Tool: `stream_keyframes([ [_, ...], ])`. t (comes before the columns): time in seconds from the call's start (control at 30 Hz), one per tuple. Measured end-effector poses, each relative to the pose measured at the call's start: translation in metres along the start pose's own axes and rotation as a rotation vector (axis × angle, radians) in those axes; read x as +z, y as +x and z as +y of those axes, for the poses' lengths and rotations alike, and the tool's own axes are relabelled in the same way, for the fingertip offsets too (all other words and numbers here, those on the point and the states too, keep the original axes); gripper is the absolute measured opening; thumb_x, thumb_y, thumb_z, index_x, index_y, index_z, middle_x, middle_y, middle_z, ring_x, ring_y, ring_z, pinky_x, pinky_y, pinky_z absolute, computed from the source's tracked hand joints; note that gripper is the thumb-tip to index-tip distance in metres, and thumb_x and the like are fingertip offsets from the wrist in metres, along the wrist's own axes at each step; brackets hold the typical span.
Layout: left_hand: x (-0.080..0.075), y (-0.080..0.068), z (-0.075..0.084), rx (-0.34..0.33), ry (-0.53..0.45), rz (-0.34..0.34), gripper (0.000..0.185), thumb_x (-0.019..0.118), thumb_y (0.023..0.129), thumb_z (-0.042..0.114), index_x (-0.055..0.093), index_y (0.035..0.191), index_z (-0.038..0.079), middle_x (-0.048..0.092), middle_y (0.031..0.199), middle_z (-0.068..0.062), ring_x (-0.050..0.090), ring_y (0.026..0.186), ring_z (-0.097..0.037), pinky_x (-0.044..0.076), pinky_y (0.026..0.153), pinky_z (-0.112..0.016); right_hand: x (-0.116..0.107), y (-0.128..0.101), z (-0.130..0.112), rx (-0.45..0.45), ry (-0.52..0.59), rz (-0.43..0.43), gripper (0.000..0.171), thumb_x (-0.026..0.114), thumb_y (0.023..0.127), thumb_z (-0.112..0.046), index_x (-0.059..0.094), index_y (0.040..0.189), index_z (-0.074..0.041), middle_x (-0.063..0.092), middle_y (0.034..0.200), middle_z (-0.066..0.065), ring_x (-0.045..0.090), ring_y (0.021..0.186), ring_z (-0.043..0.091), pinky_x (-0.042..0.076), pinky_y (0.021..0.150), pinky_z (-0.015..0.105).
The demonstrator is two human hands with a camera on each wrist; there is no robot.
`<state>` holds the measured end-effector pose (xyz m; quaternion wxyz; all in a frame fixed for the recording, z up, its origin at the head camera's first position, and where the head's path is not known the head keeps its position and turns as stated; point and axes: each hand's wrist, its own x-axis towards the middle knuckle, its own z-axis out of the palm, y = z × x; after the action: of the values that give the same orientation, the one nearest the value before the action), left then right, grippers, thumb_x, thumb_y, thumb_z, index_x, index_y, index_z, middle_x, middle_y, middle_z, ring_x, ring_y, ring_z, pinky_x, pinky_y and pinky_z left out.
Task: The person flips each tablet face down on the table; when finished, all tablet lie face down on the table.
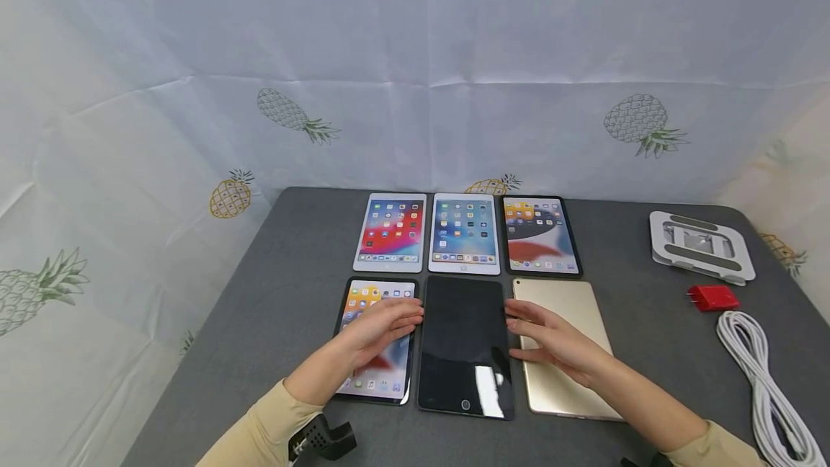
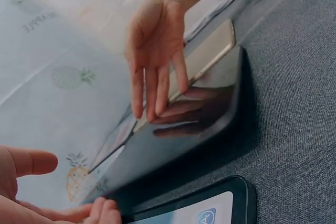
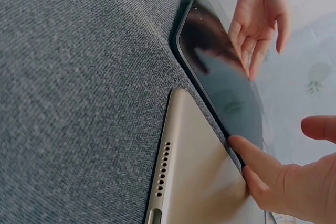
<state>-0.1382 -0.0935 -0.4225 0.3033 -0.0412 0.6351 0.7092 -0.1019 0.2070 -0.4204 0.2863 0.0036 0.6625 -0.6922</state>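
Note:
A black tablet [image 1: 463,344] with a dark screen lies flat in the middle of the front row. My left hand [image 1: 387,326] reaches over a lit tablet [image 1: 382,373], its straight fingers at the black tablet's left edge. From the other side, my right hand [image 1: 551,337] extends over a gold tablet [image 1: 577,344] lying back up. Its fingertips are at the black tablet's right edge. In the right wrist view, the right fingers [image 3: 254,153] lie low along the gap between the gold and black tablets. Neither hand grips anything; whether the fingertips touch the black tablet is hard to tell.
Behind stand two white-framed tablets [image 1: 390,233] [image 1: 463,233] and a black-framed one [image 1: 541,236], all lit and lying flat. At the right are a folded stand [image 1: 702,245], a red charger plug [image 1: 713,298] and a coiled white cable [image 1: 765,388]. A pineapple-print cloth [image 1: 454,42] borders the grey table [image 1: 292,294].

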Motion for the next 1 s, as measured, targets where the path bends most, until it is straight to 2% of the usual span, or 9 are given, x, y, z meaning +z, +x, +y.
stream_keyframes([
  [0.2,0.000,-0.001,-0.002,0.033,-0.025,-0.027,0.047,0.057,0.099,0.016,0.046,0.136,-0.011,0.052,0.134,-0.022,0.057,0.116,-0.027,0.044,0.103,-0.040,0.003,0.000,-0.002,0.003,-0.017,-0.006,0.066,0.051,0.101,-0.017,0.014,0.151,0.008,0.010,0.156,0.030,0.020,0.140,0.046,0.047,0.098,0.050],
  [0.63,0.006,-0.009,0.003,0.163,-0.010,0.026,0.037,0.061,0.095,0.005,0.050,0.128,-0.007,0.061,0.112,-0.012,0.062,0.096,-0.017,0.052,0.092,-0.039,0.013,0.009,-0.002,-0.010,-0.013,-0.056,0.068,0.051,0.101,-0.017,0.014,0.150,0.011,0.010,0.156,0.030,0.018,0.141,0.047,0.042,0.103,0.050],
  [1.0,0.013,-0.013,0.008,0.246,0.033,0.060,0.039,0.065,0.092,0.008,0.051,0.126,-0.004,0.057,0.112,-0.013,0.063,0.096,-0.018,0.053,0.091,-0.041,0.023,0.016,-0.002,-0.014,0.054,-0.081,0.066,0.049,0.101,-0.016,0.013,0.151,0.009,0.009,0.157,0.028,0.019,0.142,0.045,0.042,0.103,0.050],
])
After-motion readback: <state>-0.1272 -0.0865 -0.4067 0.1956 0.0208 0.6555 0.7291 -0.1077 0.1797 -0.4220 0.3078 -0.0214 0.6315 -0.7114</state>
